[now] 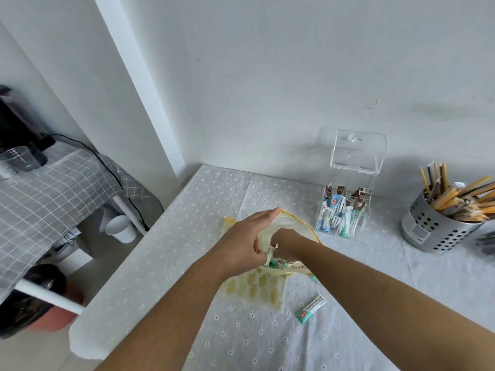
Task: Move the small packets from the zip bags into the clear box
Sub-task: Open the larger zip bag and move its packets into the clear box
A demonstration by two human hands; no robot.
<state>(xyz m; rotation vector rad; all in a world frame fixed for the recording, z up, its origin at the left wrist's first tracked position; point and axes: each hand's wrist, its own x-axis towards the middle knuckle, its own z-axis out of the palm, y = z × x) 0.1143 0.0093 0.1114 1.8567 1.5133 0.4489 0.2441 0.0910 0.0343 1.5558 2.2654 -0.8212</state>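
A person's two bare arms reached over a tabletop (160, 263) covered in a white eyelet cloth. The only writing clear enough to read was "aro" in red letters. It showed on the green end of a loose packet (312, 307) lying flat near the right forearm, and again on a blue-and-white packet standing in the clear box (345, 188). The smaller print on the packets was too blurred to read.

The left hand (241, 236) held the mouth of a zip bag (297, 223) with a yellow zip strip. Its grip was narrow: thumb pinching the bag's near wall, fingers laid straight along the rim. The right hand (288, 239) was inside the bag, fingers curled down among green-and-white packets (273, 262) bunched at the bag's near end, just under both hands. Whether that grip held a packet could not be told.

A second bag (254, 287) printed with yellow shapes lay flat beneath. The clear box stood beyond the hands by the wall, lid raised, holding upright blue, green and brown packets. A perforated metal holder (434, 231) of wrapped sticks stood at the right.
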